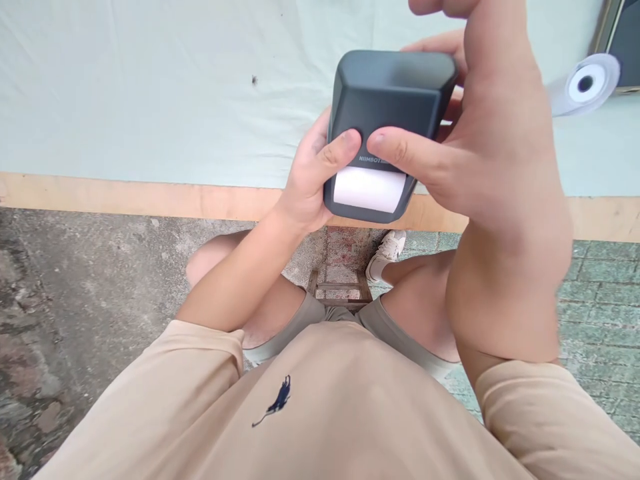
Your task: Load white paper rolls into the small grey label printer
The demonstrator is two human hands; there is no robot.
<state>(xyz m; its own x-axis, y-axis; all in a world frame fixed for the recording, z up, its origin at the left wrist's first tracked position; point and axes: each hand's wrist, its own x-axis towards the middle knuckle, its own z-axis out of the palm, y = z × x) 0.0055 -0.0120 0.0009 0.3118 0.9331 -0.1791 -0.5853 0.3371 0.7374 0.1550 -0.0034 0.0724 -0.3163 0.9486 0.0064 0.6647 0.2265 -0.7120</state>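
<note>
A dark label printer (390, 107) with NIIMBOT lettering is held up over the table's near edge, its broad face toward me. White paper (370, 188) shows in the slot at its lower end. My left hand (310, 173) grips the left side, thumb on the face and its other fingers mostly hidden behind. From the right, my right hand (505, 133) holds it too, its thumb lying on the face just above the paper. Fingers show at the printer's upper right edge, partly hidden, and others are cut off by the frame's top.
A pale cloth (150, 87) covers the table, whose bare wooden edge (125, 197) faces me. To the right lies a white roll (607, 77) beside a dark-framed object (627, 47). A wooden stool (340, 287) is below, between my legs.
</note>
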